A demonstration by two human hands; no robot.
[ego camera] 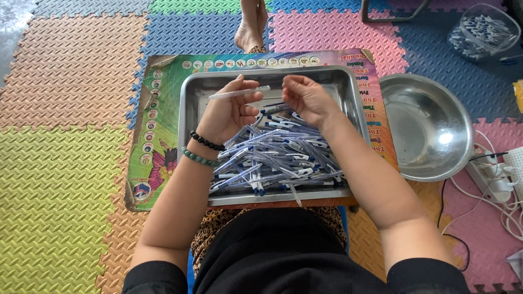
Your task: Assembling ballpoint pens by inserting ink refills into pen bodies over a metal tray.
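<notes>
- The left hand (229, 111) held a clear pen barrel (239, 93) pinched between thumb and fingertips, lying roughly level above the far left part of the steel tray (188, 103).
- The right hand (306, 98) hovered just beside it over the far middle of the tray, fingers curled inward; whether they were clamped on anything small could not be told.
- A heap of ballpoint pens (278, 158), clear barrels with blue and white parts, filled the near half of the tray, reaching its near edge, below both wrists.
- Two bead bracelets (204, 149), one black and one green, sat on the left wrist.
- The tray rested on a colourful printed board (163, 136), which lay across the person's lap over foam floor mats (65, 163).
- A round steel bowl (427, 128) stood on the mats just beside the board's right edge.
- A clear plastic container (482, 30) holding more pen parts sat well apart at the far right corner of the mats.
- White cables and a power strip (501, 174) lay at the right, near the bowl.
- Another person's bare foot (250, 27) rested on the mats beyond the board's far edge.
</notes>
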